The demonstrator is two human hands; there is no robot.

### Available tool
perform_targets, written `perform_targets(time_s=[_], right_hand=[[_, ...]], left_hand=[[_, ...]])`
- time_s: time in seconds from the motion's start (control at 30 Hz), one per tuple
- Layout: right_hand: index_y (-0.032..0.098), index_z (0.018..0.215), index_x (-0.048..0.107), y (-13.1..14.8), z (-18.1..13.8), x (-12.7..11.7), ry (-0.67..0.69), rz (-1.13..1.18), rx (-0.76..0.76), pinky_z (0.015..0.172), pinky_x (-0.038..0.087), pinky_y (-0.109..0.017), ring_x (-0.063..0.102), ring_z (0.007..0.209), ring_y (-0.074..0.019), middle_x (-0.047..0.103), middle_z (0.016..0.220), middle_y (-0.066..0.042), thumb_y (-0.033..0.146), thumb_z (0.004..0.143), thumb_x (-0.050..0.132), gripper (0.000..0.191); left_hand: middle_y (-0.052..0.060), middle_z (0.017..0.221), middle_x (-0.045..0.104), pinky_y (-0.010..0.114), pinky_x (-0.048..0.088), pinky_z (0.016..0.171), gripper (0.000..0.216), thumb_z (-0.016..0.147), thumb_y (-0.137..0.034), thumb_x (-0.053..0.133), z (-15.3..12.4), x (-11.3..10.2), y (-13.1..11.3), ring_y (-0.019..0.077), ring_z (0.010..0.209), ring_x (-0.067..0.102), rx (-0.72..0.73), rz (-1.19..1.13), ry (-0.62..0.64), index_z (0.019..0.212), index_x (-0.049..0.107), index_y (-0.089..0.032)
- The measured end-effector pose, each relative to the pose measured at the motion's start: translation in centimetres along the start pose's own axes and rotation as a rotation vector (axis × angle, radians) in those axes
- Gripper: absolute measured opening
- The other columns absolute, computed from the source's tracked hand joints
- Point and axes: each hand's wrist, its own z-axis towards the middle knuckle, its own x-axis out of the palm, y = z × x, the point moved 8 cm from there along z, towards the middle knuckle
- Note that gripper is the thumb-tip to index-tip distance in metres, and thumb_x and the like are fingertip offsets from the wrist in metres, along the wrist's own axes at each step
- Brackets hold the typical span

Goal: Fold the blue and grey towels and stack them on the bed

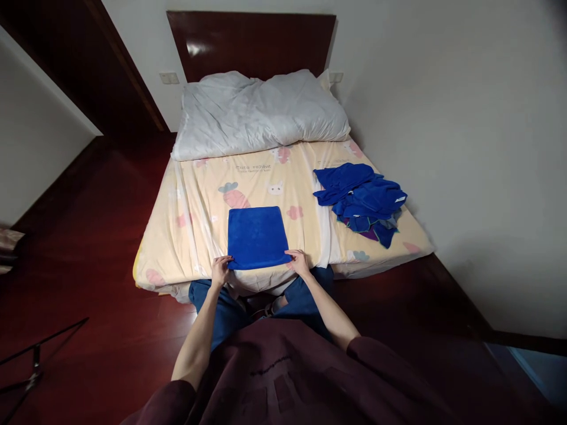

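A blue towel [257,237] lies flat and nearly square on the bed, close to its front edge. My left hand [220,271] pinches the towel's near left corner between thumb and fingers. At the near right corner, my right hand [299,262] pinches the cloth in the same way. The towel's near edge runs straight between the two hands. To the right, a loose heap of crumpled blue cloths [361,198] rests on the bed, with some purple and grey cloth and green edging showing beneath.
The bed [186,236] has a cream sheet with rabbit and carrot prints. A folded white quilt [261,112] lies at the far end before a dark headboard [252,44]. A white wall [452,130] stands to the right. Black metal legs [35,366] stand on the floor at lower left.
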Motion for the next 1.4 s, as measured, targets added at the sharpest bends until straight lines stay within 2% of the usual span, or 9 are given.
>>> perform_targets(time_s=[0.07, 0.2, 0.33, 0.43, 0.6, 0.93, 1.4], right_hand=[[0.02, 0.092, 0.081, -0.3, 0.2, 0.0, 0.008, 0.054, 0.001, 0.088, 0.059, -0.037, 0.071, 0.101, -0.0223, 0.079, 0.105, -0.007, 0.004, 0.066, 0.048, 0.045], [0.018, 0.099, 0.079, -1.4, 0.3, 0.0, -0.004, 0.181, 0.062, 0.097, 0.056, -0.041, 0.072, 0.105, -0.0225, 0.078, 0.109, -0.009, 0.011, 0.072, 0.05, 0.04], [0.015, 0.091, 0.077, -2.7, 0.3, 0.2, -0.06, 0.251, 0.175, 0.086, 0.06, -0.042, 0.073, 0.089, -0.0259, 0.078, 0.094, -0.011, 0.031, 0.08, 0.06, 0.026], [0.013, 0.084, 0.074, -3.1, 0.4, 0.3, -0.101, 0.246, 0.204, 0.077, 0.06, -0.04, 0.071, 0.079, -0.0262, 0.076, 0.084, -0.012, 0.05, 0.082, 0.063, 0.038], [0.016, 0.079, 0.072, -3.5, 0.6, 0.6, -0.127, 0.256, 0.229, 0.075, 0.059, -0.037, 0.072, 0.079, -0.0256, 0.076, 0.083, -0.013, 0.068, 0.079, 0.062, 0.052], [0.017, 0.085, 0.074, -4.6, 0.3, 0.8, -0.21, 0.159, 0.294, 0.077, 0.056, -0.038, 0.069, 0.078, -0.0258, 0.076, 0.087, -0.013, 0.069, 0.079, 0.06, 0.055], [0.019, 0.075, 0.07, -3.9, 0.7, 0.8, -0.237, 0.083, 0.291, 0.068, 0.053, -0.033, 0.066, 0.068, -0.0226, 0.074, 0.076, -0.011, 0.07, 0.08, 0.057, 0.052]], left_hand=[[0.009, 0.12, 0.073, 0.044, 0.047, 0.107, 0.037, 0.083, -0.018, 0.044, 0.2, -0.1, 0.5, 0.0248, 0.115, 0.063, -0.02, -0.066, -0.02, 0.103, 0.075, -0.018], [0.011, 0.115, 0.074, 0.045, 0.048, 0.105, 0.036, 0.089, -0.036, 0.046, -0.2, -0.4, 1.4, 0.0278, 0.116, 0.063, -0.077, -0.193, -0.074, 0.104, 0.074, -0.017], [0.013, 0.107, 0.075, 0.043, 0.052, 0.098, 0.045, 0.09, -0.05, 0.047, -0.7, -0.2, 2.2, 0.0287, 0.108, 0.065, -0.169, -0.269, -0.086, 0.102, 0.073, -0.016], [0.012, 0.097, 0.075, 0.038, 0.054, 0.089, 0.049, 0.093, -0.055, 0.043, -0.9, 0.1, 2.2, 0.0259, 0.095, 0.068, -0.203, -0.294, -0.072, 0.097, 0.071, -0.015], [0.007, 0.086, 0.074, 0.032, 0.053, 0.079, 0.049, 0.094, -0.058, 0.044, -1.0, 0.2, 2.1, 0.0224, 0.082, 0.068, -0.208, -0.319, -0.065, 0.093, 0.07, -0.016], [0.009, 0.088, 0.069, 0.035, 0.051, 0.079, 0.042, 0.091, -0.055, 0.049, -0.6, -0.1, 3.0, 0.0225, 0.08, 0.064, -0.213, -0.281, -0.196, 0.09, 0.068, -0.018], [0.011, 0.09, 0.07, 0.038, 0.053, 0.081, 0.039, 0.09, -0.052, 0.05, -0.5, 0.6, 3.2, 0.0249, 0.081, 0.066, -0.263, -0.255, -0.221, 0.09, 0.069, -0.018]])
